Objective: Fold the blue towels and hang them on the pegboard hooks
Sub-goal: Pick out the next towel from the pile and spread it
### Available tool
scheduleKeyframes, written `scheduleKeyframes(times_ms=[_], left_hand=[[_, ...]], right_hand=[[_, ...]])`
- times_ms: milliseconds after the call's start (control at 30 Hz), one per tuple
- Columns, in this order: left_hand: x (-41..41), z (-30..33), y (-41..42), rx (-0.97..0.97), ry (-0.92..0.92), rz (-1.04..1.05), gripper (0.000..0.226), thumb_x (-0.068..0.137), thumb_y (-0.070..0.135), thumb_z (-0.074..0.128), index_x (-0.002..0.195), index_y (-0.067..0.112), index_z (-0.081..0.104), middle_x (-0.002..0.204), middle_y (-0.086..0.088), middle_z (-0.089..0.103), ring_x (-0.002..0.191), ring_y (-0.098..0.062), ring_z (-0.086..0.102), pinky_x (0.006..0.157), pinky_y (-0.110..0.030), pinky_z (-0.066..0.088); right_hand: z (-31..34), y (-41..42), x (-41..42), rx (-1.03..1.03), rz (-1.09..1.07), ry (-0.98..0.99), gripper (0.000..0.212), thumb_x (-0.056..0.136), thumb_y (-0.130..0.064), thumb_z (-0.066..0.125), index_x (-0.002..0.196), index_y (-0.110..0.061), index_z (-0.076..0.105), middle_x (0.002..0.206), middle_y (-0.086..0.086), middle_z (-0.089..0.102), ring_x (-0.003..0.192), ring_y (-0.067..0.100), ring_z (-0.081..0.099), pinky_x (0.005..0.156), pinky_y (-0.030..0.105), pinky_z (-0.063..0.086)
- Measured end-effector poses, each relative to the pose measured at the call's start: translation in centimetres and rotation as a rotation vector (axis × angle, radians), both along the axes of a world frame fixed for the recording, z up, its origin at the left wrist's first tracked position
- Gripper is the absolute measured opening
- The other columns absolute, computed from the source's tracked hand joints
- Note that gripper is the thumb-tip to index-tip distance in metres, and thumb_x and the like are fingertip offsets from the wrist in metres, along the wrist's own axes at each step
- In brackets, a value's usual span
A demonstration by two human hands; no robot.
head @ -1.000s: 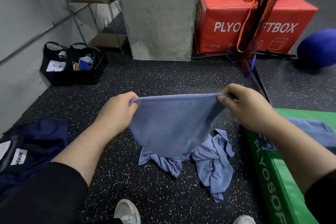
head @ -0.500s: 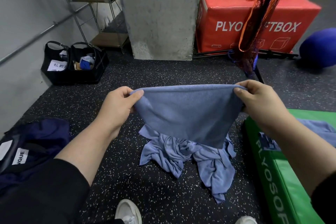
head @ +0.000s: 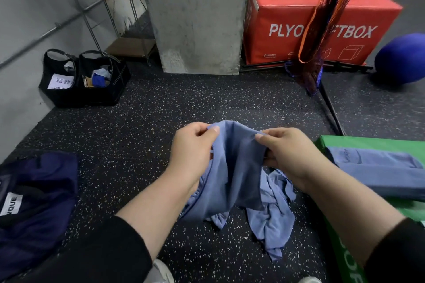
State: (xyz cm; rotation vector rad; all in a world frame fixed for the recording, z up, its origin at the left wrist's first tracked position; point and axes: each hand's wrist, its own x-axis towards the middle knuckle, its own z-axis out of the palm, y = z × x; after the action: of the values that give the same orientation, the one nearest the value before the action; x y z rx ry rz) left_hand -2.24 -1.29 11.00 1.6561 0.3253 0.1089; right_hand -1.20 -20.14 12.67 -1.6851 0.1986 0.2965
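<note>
Blue cloth is what both hands are busy with: the left hand (head: 190, 149) and the right hand (head: 289, 156) sit close together in the middle of the view, each pinching the top edge of one blue towel (head: 232, 181), with thumbs on the near side and fingers curled behind. That towel hangs down from the hands in soft bends, with its two top corners brought almost together, so the step looks like folding it in half. Under it, on the dark speckled floor (head: 161, 122), lies a messy heap of more blue towels (head: 273, 213) not folded yet. Over on the right, a folded towel (head: 377, 167) lies flat on the green mat (head: 340, 257). No pegboard or hooks show up anywhere, so the hanging part seems a long way off. Next, one hand will probably need to take both corners so the other can smooth the hanging part and make the edges line up; soft cloth like this slips and bunches, so a firm pinch will help. Far off stand a red box (head: 287, 20) and a grey pillar (head: 197, 16), two black baskets (head: 85, 80) sit on the far left, and a dark blue bag (head: 36, 202) lies near on the left
</note>
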Motion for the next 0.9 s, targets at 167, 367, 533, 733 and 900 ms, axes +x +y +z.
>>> scheduleKeyframes(times_ms=[167, 367, 533, 733, 900], left_hand=[[-0.2, 0.1, -2.2, 0.286, -0.11, -0.032, 0.019, 0.091, 0.024, 0.074, 0.077, 0.013, 0.071, 0.067, 0.004, 0.068, 0.06, -0.005, 0.053, 0.062, -0.031, 0.05], [0.3, 0.4, -2.7, 0.34, -0.14, -0.025, 0.016, 0.091, 0.024, 0.074, 0.079, 0.014, 0.073, 0.075, 0.004, 0.072, 0.075, -0.016, 0.068, 0.07, -0.039, 0.054], [0.2, 0.2, -2.8, 0.481, -0.256, -0.141, 0.015, 0.093, 0.024, 0.068, 0.099, 0.014, 0.078, 0.094, 0.0, 0.069, 0.09, -0.018, 0.065, 0.085, -0.04, 0.052], [-1.4, 0.9, -2.4, 0.537, -0.282, -0.329, 0.03, 0.084, 0.025, 0.052, 0.081, 0.006, 0.075, 0.088, -0.003, 0.072, 0.085, -0.02, 0.064, 0.081, -0.04, 0.051], [0.1, 2.6, 1.6, 0.807, -0.295, -0.254, 0.044, 0.084, 0.042, 0.072, 0.125, 0.033, 0.06, 0.119, 0.008, 0.056, 0.108, -0.014, 0.052, 0.098, -0.037, 0.045]], right_hand=[[-0.2, 2.4, 0.3, 0.084, 0.045, 0.005, 0.026, 0.103, -0.011, 0.053, 0.094, -0.004, 0.076, 0.092, 0.016, 0.077, 0.088, 0.03, 0.075, 0.081, 0.037, 0.062], [-0.1, 3.9, 0.8, 0.178, 0.023, 0.005, 0.035, 0.105, -0.011, 0.045, 0.094, -0.005, 0.077, 0.099, 0.023, 0.075, 0.084, 0.025, 0.069, 0.086, 0.039, 0.061], [0.1, 4.1, 1.0, 0.347, 0.007, 0.069, 0.035, 0.107, -0.02, 0.045, 0.096, 0.0, 0.072, 0.085, 0.015, 0.071, 0.08, 0.025, 0.065, 0.087, 0.042, 0.057], [0.2, 2.6, 1.5, 0.188, -0.025, -0.032, 0.024, 0.095, 0.002, 0.05, 0.095, -0.003, 0.074, 0.081, 0.016, 0.064, 0.074, 0.023, 0.057, 0.063, 0.028, 0.05], [0.7, 1.0, 1.8, -0.201, 0.146, -0.21, 0.032, 0.09, -0.004, 0.05, 0.087, -0.021, 0.077, 0.08, 0.004, 0.073, 0.075, 0.013, 0.058, 0.074, 0.037, 0.046]])
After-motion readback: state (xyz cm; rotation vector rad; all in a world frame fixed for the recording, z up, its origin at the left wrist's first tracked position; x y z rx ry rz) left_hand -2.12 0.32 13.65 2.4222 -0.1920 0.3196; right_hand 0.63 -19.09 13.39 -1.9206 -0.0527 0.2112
